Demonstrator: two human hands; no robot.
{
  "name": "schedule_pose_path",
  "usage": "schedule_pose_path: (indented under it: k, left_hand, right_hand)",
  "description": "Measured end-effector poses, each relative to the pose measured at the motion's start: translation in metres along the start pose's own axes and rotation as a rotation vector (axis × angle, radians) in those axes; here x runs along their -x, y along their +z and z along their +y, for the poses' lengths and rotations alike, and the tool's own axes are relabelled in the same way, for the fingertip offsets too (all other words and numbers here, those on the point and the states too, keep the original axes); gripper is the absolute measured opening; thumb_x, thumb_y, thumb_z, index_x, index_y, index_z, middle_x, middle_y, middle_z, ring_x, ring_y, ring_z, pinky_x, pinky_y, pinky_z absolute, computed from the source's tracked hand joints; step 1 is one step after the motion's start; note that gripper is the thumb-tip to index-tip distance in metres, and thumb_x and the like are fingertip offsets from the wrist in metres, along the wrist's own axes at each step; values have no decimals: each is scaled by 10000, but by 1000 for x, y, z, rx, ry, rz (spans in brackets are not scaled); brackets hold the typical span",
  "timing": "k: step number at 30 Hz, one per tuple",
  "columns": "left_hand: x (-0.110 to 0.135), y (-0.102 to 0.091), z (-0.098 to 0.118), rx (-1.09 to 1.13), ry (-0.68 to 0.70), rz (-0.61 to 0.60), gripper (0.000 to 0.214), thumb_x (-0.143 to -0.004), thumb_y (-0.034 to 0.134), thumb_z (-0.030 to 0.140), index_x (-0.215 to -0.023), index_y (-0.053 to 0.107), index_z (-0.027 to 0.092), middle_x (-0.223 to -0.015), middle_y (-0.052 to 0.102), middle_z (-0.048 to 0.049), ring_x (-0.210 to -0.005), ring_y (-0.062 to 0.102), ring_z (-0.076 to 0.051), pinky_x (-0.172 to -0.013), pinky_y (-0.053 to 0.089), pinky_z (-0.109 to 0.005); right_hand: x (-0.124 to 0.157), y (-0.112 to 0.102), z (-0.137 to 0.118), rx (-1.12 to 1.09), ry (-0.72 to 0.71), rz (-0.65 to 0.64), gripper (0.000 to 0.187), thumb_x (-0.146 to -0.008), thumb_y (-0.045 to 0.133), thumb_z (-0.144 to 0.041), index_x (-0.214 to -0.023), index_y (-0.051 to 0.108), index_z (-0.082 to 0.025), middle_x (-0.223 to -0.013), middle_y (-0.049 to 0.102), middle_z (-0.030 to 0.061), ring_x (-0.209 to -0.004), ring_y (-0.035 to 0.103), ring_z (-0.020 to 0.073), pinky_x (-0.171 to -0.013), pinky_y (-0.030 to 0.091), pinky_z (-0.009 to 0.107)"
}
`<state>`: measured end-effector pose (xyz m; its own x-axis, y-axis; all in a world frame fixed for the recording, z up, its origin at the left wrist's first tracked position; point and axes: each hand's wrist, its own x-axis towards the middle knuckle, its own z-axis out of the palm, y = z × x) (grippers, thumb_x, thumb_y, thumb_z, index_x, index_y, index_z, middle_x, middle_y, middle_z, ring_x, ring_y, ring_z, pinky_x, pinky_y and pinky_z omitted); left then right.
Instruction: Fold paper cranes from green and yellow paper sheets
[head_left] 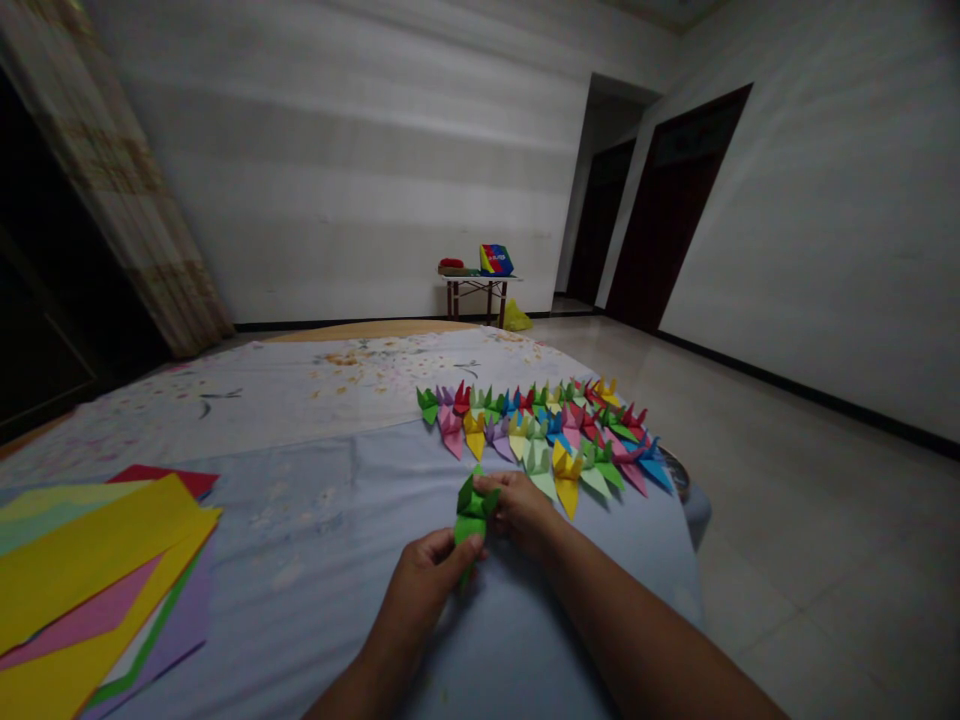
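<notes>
We hold green folded paper [471, 503].
Our left hand [435, 565] pinches its lower end, our right hand [519, 508] its side, probably for steadiness; paper birds [538, 459] sit in rows nearby.

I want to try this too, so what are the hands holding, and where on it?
A green folded paper. In the picture, the left hand pinches its lower part, and the right hand holds its upper right side.
</notes>
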<state>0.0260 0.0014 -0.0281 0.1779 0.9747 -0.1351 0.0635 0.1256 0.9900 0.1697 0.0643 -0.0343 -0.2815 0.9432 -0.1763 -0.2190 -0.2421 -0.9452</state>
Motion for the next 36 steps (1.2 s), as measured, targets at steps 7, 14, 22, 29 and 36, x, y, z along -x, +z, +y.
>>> schedule_pose_path:
  k: [7, 14, 22, 29, 36]
  left_hand:
    - [-2, -1, -3, 35, 1, 30, 417, -643, 642, 550, -690, 651, 136, -547, 502, 24, -518, 408, -109, -494, 305, -215]
    - [-3, -1, -5, 48, -24, 33, 404, -617, 666, 534, -665, 647, 134, -546, 506, 25, -522, 407, -105, -505, 303, -215]
    - [-3, -1, -4, 194, -42, 117, 359, -613, 698, 494, -674, 650, 144, -517, 506, 42, -476, 402, -85, -466, 289, -200]
    - [-2, -3, 3, 545, 17, 264, 314, -545, 779, 379, -701, 666, 131, -644, 608, 3, -591, 530, -101, -589, 425, -212]
    - [-8, -3, -3, 563, 51, 239, 355, -528, 784, 403, -725, 664, 133, -636, 617, 16, -597, 536, -92, -588, 420, -197]
  right_hand:
    - [1, -1, -3, -3, -10, 16, 341, -650, 665, -446, -557, 515, -153, -375, 359, -82, -306, 260, 36, -320, 160, 192]
    - [0, -2, -3, 9, -9, 41, 362, -639, 670, -474, -573, 520, -152, -392, 360, -84, -323, 274, 36, -326, 174, 187]
    - [-1, 2, -1, 112, -74, 136, 512, -684, 547, -663, -591, 519, -161, -455, 441, -51, -353, 328, 53, -333, 244, 188]
    - [-3, 6, 9, 559, -376, 259, 543, -830, 370, -595, -693, 627, -136, -596, 558, 12, -466, 440, 85, -460, 336, 209]
    - [0, 15, 14, 824, -485, 328, 322, -832, 494, -325, -604, 645, -155, -588, 563, -2, -620, 512, 116, -609, 325, 222]
